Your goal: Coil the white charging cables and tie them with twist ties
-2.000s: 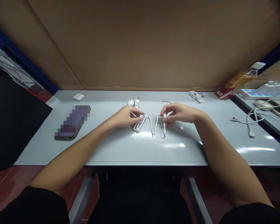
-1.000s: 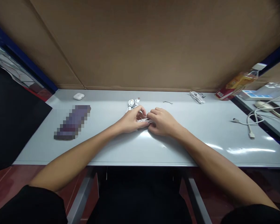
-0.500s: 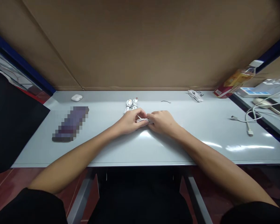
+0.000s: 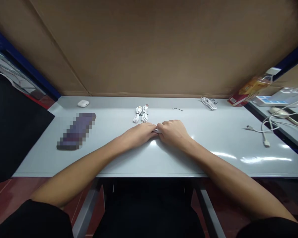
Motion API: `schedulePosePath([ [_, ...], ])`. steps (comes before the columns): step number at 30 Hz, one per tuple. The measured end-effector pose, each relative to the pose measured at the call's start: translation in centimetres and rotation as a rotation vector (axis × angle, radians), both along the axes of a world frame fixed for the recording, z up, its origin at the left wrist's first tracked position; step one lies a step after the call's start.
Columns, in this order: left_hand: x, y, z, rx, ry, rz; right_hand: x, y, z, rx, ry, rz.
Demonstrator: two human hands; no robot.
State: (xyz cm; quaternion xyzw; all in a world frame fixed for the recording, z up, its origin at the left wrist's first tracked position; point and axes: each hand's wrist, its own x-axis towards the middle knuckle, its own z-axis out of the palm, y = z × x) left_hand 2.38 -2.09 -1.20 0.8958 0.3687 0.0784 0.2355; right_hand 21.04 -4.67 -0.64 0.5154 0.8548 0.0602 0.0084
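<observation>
My left hand [image 4: 138,134] and my right hand [image 4: 173,132] meet at the middle of the grey table [image 4: 129,155], fingers curled together over a folded white cable [image 4: 157,131]. Only a short sliver of that cable shows between the knuckles; the rest is hidden under my hands. Just beyond my left hand lie two bundled white cables [image 4: 141,114], side by side and untouched.
A blurred dark phone [image 4: 76,131] and a white earbud case [image 4: 83,103] lie at the left. A black twist tie [image 4: 177,109], another white cable bundle [image 4: 209,102], a bottle [image 4: 253,87] and loose cables [image 4: 264,130] sit to the right. A cardboard wall stands behind.
Two seconds ago my hands held the cable stretched in zigzag loops. They came together, folding it into a compact bundle, and now close tighter over it.
</observation>
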Motion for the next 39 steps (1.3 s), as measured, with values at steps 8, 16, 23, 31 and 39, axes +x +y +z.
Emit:
schedulePosePath([
  [8, -0.2, -0.2, 0.6, 0.001, -0.02, 0.054, 0.3, 0.1, 0.3, 0.075, 0.045, 0.075],
  [16, -0.5, -0.4, 0.1, 0.011, -0.043, 0.07, 0.1, -0.2, 0.8, 0.11, 0.161, 0.078],
  [23, 0.3, -1.0, -0.8, 0.116, 0.094, 0.045, 0.1, 0.1, 0.6, -0.087, 0.233, -0.135],
  [31, 0.8, -0.8, -1.4, 0.269, 0.189, 0.063, 0.5, 0.6, 0.8, -0.171, 0.372, -0.174],
  [39, 0.5, -0.5, -0.6, 0.104, 0.128, 0.157, 7.8, 5.9, -0.3, 0.089, 0.657, -0.315],
])
